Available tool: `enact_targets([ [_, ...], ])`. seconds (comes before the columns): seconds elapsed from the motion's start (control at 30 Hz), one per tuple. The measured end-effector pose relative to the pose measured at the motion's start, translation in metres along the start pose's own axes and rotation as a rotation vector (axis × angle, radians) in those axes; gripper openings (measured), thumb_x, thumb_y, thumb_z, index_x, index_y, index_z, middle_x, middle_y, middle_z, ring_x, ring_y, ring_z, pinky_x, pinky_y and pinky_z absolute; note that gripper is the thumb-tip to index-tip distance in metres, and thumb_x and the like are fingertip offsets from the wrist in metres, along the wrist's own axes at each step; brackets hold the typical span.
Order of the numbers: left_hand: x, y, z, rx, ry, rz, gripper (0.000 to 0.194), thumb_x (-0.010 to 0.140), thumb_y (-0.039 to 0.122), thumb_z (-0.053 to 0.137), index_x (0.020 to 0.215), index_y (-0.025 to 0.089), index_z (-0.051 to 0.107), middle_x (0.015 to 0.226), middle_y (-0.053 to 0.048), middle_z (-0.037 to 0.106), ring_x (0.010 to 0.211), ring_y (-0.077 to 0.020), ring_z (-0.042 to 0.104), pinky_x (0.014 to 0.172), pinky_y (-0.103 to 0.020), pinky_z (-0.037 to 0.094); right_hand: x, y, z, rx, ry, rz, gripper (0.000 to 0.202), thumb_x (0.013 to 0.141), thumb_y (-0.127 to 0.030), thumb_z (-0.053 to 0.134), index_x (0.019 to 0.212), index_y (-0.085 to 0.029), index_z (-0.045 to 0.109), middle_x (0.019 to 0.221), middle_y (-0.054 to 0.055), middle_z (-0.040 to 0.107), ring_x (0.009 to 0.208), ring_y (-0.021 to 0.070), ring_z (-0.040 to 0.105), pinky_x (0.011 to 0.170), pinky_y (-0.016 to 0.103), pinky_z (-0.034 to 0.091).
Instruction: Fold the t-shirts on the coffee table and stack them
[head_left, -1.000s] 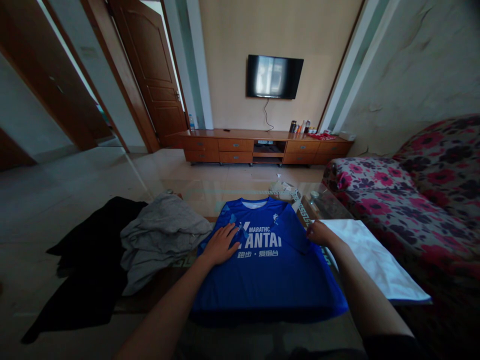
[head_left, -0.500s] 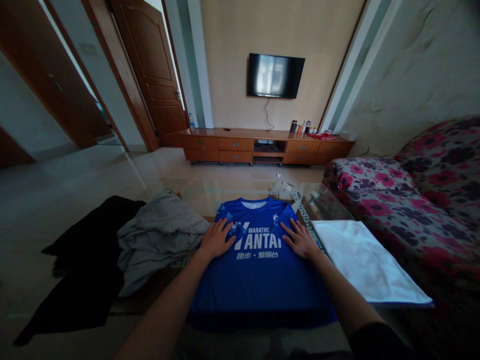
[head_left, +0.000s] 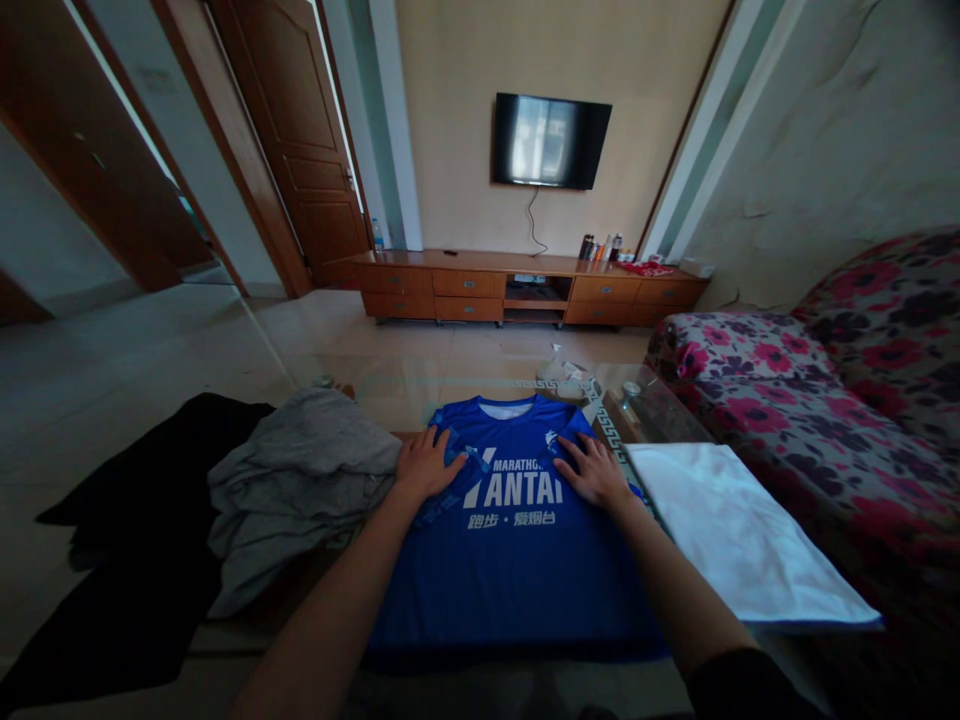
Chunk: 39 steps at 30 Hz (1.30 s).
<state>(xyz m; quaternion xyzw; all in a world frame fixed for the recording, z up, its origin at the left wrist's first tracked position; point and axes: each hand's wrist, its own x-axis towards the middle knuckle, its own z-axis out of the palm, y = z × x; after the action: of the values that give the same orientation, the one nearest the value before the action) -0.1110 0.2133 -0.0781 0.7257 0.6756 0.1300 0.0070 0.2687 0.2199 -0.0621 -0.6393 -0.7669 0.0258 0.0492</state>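
A blue T-shirt (head_left: 517, 580) with white lettering lies spread on the glass table, its collar pointing away from me. My left hand (head_left: 427, 467) rests on its left shoulder area, fingers apart. On the right chest and sleeve area lies my right hand (head_left: 596, 472), palm down with the fingers spread. Right of the shirt is a folded white cloth (head_left: 742, 530). A crumpled grey garment (head_left: 300, 480) sits to the left, beside black clothing (head_left: 150, 540).
The glass table (head_left: 450, 378) has a patterned border. A flowered sofa (head_left: 817, 400) stands at the right. Beyond the table are a wooden cabinet (head_left: 469, 283) with bottles and a wall television (head_left: 551, 142).
My left hand has shifted slightly left and up on the shirt, and my right hand slightly left. The view has shifted a little, moving the clothes at the left outward.
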Motion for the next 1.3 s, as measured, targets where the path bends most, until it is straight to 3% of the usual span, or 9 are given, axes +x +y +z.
enact_targets([
  [0.13,0.017,0.000,0.005,-0.014,0.131,-0.024,0.065,0.100,0.056,0.032,0.151,0.016,0.040,0.158,-0.020,0.039,0.146,-0.0343,0.036,0.118,-0.052,0.025,0.022,0.003,0.001,-0.004,0.095,0.082,0.067,0.102,-0.064,0.021,0.159,-0.032,0.032,0.166,0.007,0.025,0.151,0.0307,0.024,0.121,0.051,0.022],
  [0.27,0.028,-0.008,0.015,0.019,0.068,-0.014,0.069,0.098,0.057,0.034,0.153,0.015,0.036,0.160,-0.019,0.036,0.149,-0.0337,0.031,0.119,-0.051,0.022,0.044,0.009,0.016,-0.018,0.053,0.079,0.072,0.101,-0.063,0.022,0.162,-0.025,0.025,0.170,0.006,0.014,0.155,0.0282,0.013,0.124,0.048,0.016],
  [0.4,0.036,-0.013,0.015,0.029,0.033,-0.009,0.072,0.096,0.060,0.039,0.154,0.017,0.035,0.160,-0.019,0.038,0.147,-0.0356,0.034,0.119,-0.054,0.022,0.058,0.016,0.024,-0.011,0.032,0.088,0.085,0.097,-0.071,0.023,0.162,-0.016,0.024,0.168,0.012,0.020,0.154,0.0296,0.017,0.123,0.048,0.016],
  [0.57,0.048,-0.013,0.017,0.006,0.115,-0.021,0.083,0.093,0.059,0.045,0.159,0.014,0.022,0.163,-0.019,0.032,0.149,-0.0336,0.030,0.121,-0.049,0.021,0.073,0.020,0.023,-0.010,0.157,0.110,0.082,0.099,-0.068,0.019,0.162,-0.016,0.024,0.167,0.013,0.021,0.153,0.0309,0.020,0.122,0.049,0.017],
  [0.7,0.054,-0.017,0.028,-0.006,0.028,-0.028,0.078,0.095,0.063,0.038,0.159,0.019,0.027,0.164,-0.014,0.030,0.152,-0.0344,0.025,0.121,-0.054,0.020,0.081,0.019,0.035,-0.026,0.077,0.114,0.086,0.097,-0.070,0.020,0.162,-0.014,0.023,0.169,0.011,0.015,0.155,0.0286,0.011,0.124,0.048,0.011],
  [0.83,0.054,-0.016,0.030,-0.007,0.044,0.002,0.075,0.096,0.062,0.037,0.158,0.022,0.029,0.166,-0.010,0.029,0.152,-0.0351,0.022,0.122,-0.057,0.017,0.082,0.017,0.041,-0.025,0.055,0.127,0.087,0.097,-0.072,0.020,0.162,-0.015,0.024,0.169,0.011,0.014,0.156,0.0275,0.011,0.125,0.049,0.010],
  [1.03,0.047,0.005,0.006,-0.055,0.227,0.063,0.056,0.101,0.039,0.033,0.153,0.018,0.040,0.162,-0.012,0.035,0.151,-0.0305,0.026,0.126,-0.049,0.011,0.073,0.013,0.025,0.004,0.145,0.124,0.077,0.101,-0.064,0.014,0.160,-0.017,0.030,0.169,0.008,0.016,0.155,0.0255,0.014,0.125,0.046,0.011],
  [1.17,0.038,0.012,0.005,-0.041,0.150,0.064,0.056,0.098,0.041,0.039,0.149,0.018,0.045,0.154,-0.015,0.045,0.147,-0.0337,0.034,0.125,-0.051,0.014,0.065,0.017,0.024,-0.011,0.072,0.168,0.085,0.098,-0.068,0.019,0.160,-0.011,0.030,0.168,0.013,0.015,0.155,0.0297,0.015,0.125,0.048,0.011],
  [1.3,0.035,0.010,0.020,-0.027,0.032,0.004,0.070,0.097,0.056,0.039,0.153,0.013,0.038,0.161,-0.019,0.035,0.151,-0.0365,0.027,0.121,-0.054,0.019,0.056,0.025,0.034,-0.009,0.024,0.176,0.089,0.097,-0.070,0.017,0.162,-0.009,0.022,0.168,0.014,0.013,0.156,0.0284,0.012,0.125,0.047,0.010],
])
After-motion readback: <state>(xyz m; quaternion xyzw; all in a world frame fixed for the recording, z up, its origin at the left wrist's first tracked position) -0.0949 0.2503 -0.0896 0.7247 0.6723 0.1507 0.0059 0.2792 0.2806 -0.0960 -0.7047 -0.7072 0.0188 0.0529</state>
